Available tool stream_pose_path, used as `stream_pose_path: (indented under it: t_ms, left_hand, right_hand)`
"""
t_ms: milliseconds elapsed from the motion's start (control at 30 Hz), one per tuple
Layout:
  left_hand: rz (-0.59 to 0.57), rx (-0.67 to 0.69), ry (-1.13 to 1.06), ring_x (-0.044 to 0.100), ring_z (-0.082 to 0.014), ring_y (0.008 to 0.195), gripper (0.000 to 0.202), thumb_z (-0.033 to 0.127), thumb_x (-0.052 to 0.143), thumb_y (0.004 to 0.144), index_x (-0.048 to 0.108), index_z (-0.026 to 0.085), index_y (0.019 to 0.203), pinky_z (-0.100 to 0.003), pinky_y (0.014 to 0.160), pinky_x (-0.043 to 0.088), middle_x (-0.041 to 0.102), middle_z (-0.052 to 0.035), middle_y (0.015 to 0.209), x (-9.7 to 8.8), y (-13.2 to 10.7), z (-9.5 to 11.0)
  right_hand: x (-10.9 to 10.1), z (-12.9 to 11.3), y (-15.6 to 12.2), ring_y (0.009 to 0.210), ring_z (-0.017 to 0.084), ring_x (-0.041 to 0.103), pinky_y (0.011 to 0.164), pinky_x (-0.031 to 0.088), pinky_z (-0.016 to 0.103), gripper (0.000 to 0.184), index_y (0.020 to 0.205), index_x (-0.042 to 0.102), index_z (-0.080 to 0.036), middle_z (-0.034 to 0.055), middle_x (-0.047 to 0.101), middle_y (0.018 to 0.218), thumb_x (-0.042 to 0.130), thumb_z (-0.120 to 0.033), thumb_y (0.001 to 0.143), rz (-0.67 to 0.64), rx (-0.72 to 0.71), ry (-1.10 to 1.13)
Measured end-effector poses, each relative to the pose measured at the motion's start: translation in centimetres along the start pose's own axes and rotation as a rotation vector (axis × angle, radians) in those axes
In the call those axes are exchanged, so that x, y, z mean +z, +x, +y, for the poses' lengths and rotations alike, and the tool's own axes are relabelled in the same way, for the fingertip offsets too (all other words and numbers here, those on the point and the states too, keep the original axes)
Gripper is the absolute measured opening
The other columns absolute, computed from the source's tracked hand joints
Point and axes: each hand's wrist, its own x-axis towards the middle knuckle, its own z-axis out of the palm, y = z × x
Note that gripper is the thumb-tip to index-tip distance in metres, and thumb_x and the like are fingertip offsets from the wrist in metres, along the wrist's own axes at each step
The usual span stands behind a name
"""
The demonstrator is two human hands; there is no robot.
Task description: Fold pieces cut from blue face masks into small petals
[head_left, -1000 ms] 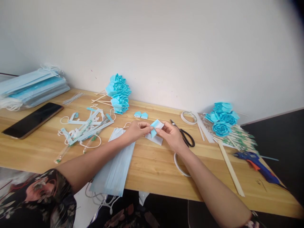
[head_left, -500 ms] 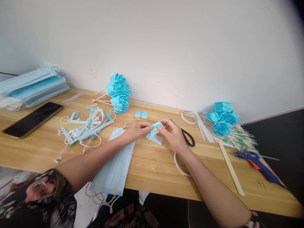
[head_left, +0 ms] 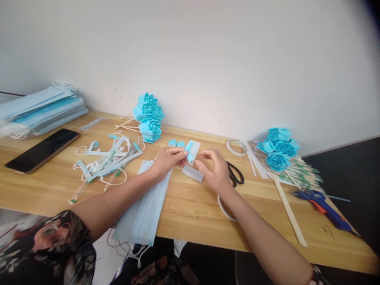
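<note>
My left hand [head_left: 168, 160] pinches a small folded strip of light blue mask fabric [head_left: 191, 150] and holds it upright above the wooden table [head_left: 190, 206]. My right hand [head_left: 216, 170] hovers just right of the strip, its fingers curled and parted, holding nothing. A white strip [head_left: 192, 173] lies flat on the table under both hands. A blue face mask [head_left: 145, 209] lies under my left forearm and hangs over the front edge.
Black scissors [head_left: 236, 173] and two tape rolls [head_left: 236, 147] [head_left: 223, 206] lie by my right hand. Blue fabric roses on sticks sit at the back [head_left: 148, 118] and right [head_left: 279, 150]. A glue gun [head_left: 322, 204], cut scraps [head_left: 107, 158], a phone [head_left: 41, 150] and stacked masks [head_left: 38, 111] are around.
My right hand has let go of the blue strip and drawn slightly away. My left hand has lifted the strip and turned it upright.
</note>
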Motion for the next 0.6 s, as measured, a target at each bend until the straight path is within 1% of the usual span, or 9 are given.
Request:
stream_pose_path:
  t_ms: [67, 167, 267, 333, 433, 500, 600]
  left_hand:
    - [0.004, 0.0, -0.02, 0.055, -0.009, 0.057, 0.031, 0.042, 0.072, 0.07, 0.063, 0.012, 0.069, -0.022, 0.058, 0.044, 0.061, 0.0001, 0.061, 0.15, -0.04, 0.05]
    - [0.001, -0.005, -0.051, 0.058, -0.0097, 0.059, 0.031, 0.04, 0.074, 0.068, 0.061, 0.012, 0.07, -0.022, 0.059, 0.045, 0.064, -0.0008, 0.065, 0.24, -0.03, -0.11]
    - [-0.014, -0.015, -0.076, 0.061, -0.011, 0.062, 0.031, 0.038, 0.074, 0.068, 0.061, 0.012, 0.077, -0.023, 0.061, 0.047, 0.067, -0.0022, 0.07, 0.17, 0.04, -0.47]
    - [-0.039, -0.02, -0.086, 0.063, -0.0116, 0.065, 0.034, 0.039, 0.075, 0.068, 0.063, 0.012, 0.085, -0.023, 0.063, 0.048, 0.069, -0.0036, 0.075, 0.12, 0.04, -0.64]
    - [-0.073, -0.03, -0.09, 0.063, -0.0123, 0.067, 0.04, 0.039, 0.076, 0.067, 0.063, 0.011, 0.093, -0.024, 0.064, 0.048, 0.07, -0.0053, 0.08, 0.17, -0.03, -0.66]
    - [-0.078, -0.045, -0.085, 0.064, -0.0129, 0.068, 0.042, 0.039, 0.077, 0.066, 0.064, 0.011, 0.094, -0.024, 0.065, 0.048, 0.07, -0.0053, 0.079, 0.29, -0.1, -0.54]
    - [-0.093, -0.061, -0.068, 0.064, -0.0138, 0.068, 0.041, 0.04, 0.077, 0.065, 0.064, 0.011, 0.09, -0.025, 0.065, 0.048, 0.069, -0.0054, 0.076, 0.46, -0.19, -0.3]
  right_hand:
    - [0.23, -0.19, -0.06, 0.09, 0.023, 0.057, 0.081, 0.048, 0.039, 0.02, 0.096, 0.056, -0.023, 0.0058, 0.063, 0.094, 0.064, -0.034, 0.08, -0.032, -0.024, -0.033]
    - [0.46, -0.24, -0.12, 0.097, 0.025, 0.057, 0.084, 0.047, 0.042, 0.03, 0.103, 0.055, -0.024, 0.0074, 0.063, 0.103, 0.066, -0.035, 0.078, -0.039, -0.046, -0.061]
    - [0.59, -0.17, -0.18, 0.102, 0.026, 0.057, 0.086, 0.046, 0.042, 0.036, 0.108, 0.053, -0.024, 0.0081, 0.063, 0.109, 0.068, -0.034, 0.077, -0.054, -0.089, -0.094]
    - [0.68, -0.1, -0.2, 0.1, 0.025, 0.057, 0.085, 0.046, 0.042, 0.034, 0.108, 0.053, -0.024, 0.0078, 0.063, 0.108, 0.067, -0.032, 0.078, -0.057, -0.106, -0.108]
    - [0.75, -0.01, -0.19, 0.098, 0.025, 0.059, 0.084, 0.047, 0.04, 0.029, 0.106, 0.054, -0.024, 0.0072, 0.064, 0.105, 0.065, -0.03, 0.08, -0.049, -0.085, -0.096]
    - [0.71, 0.02, -0.16, 0.095, 0.024, 0.06, 0.082, 0.047, 0.039, 0.027, 0.104, 0.055, -0.024, 0.0064, 0.065, 0.101, 0.066, -0.03, 0.079, -0.046, -0.067, -0.081]
    - [0.55, 0.01, -0.11, 0.088, 0.021, 0.062, 0.08, 0.047, 0.037, 0.013, 0.094, 0.058, -0.024, 0.0037, 0.066, 0.092, 0.063, -0.026, 0.082, -0.022, -0.089, -0.047]
